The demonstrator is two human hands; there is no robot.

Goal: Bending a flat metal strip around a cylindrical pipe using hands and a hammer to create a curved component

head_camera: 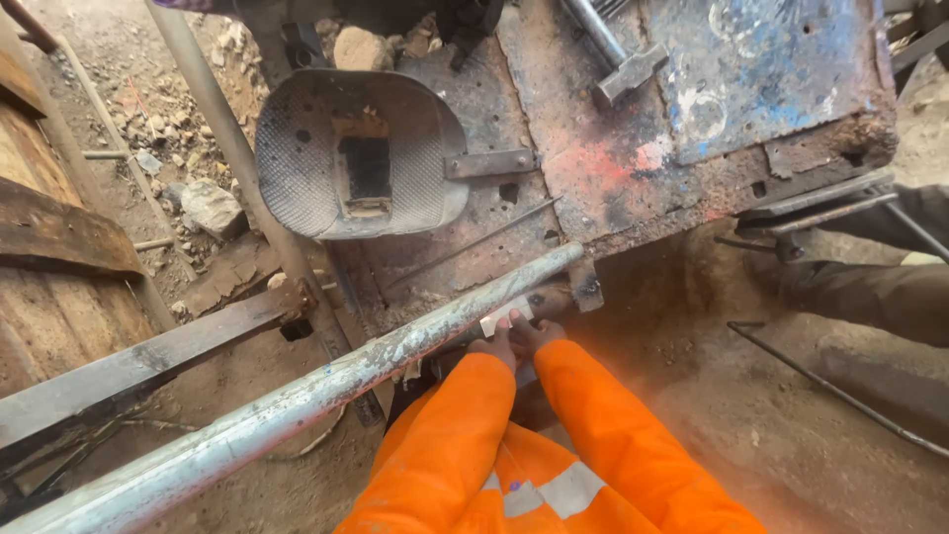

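- Rusty, paint-stained steel workbench (613,168) over a dirt floor.
- Left hand (494,346) and right hand (539,334) together pinch a small pale flat piece (506,314) beside the long grey metal pipe (326,386).
- Step in hand looks like positioning; holding it steady matters.

Person's clothing, seen from above: long bright-orange sleeves reaching the left hand (497,346) and right hand (537,334); orange garment front below; pale grey reflective band across it; both hands bare.

Daylight is falling soft and even, throwing only faint shadows under the pipe (297,400). Orange sleeves (554,445) at 6 o'clock are glowing oversaturated, bleeding a haze onto nearby ground. Edges are bowing with wide-angle distortion. Fine detail is smearing slightly toward 9 and 3 o'clock.
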